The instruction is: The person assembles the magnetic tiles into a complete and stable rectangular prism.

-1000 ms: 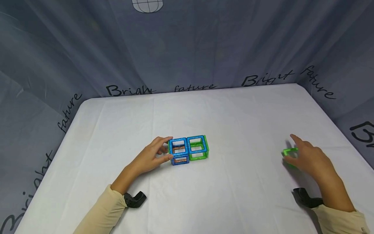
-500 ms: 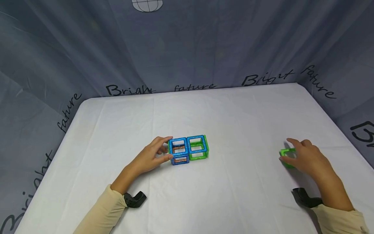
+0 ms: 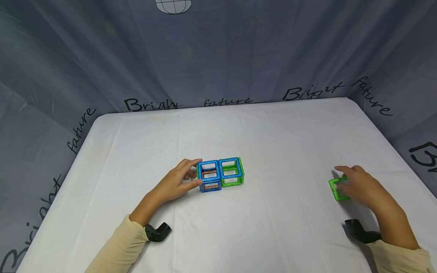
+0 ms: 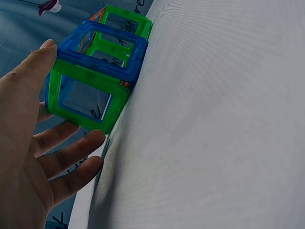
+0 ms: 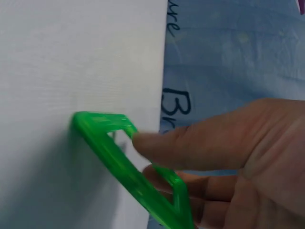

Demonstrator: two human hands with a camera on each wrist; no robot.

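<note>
1. Hands: 2, left hand (image 3: 172,184) and right hand (image 3: 360,185).
2. Cube frames of magnetic tiles: 2, joined side by side; blue cube (image 3: 209,176), green-and-blue cube (image 3: 232,173).
3. Loose green square tile (image 3: 336,191): 1.
4. Black wrist mounts: 2, left mount (image 3: 157,232), right mount (image 3: 360,231).
5. White table (image 3: 273,144): 1.

The right hand (image 5: 238,157) pinches a translucent green plastic square frame tile (image 5: 126,167), tilted, one corner seemingly touching the white tablecloth (image 5: 71,57); grey lettered curtain (image 5: 238,52) behind.
</note>
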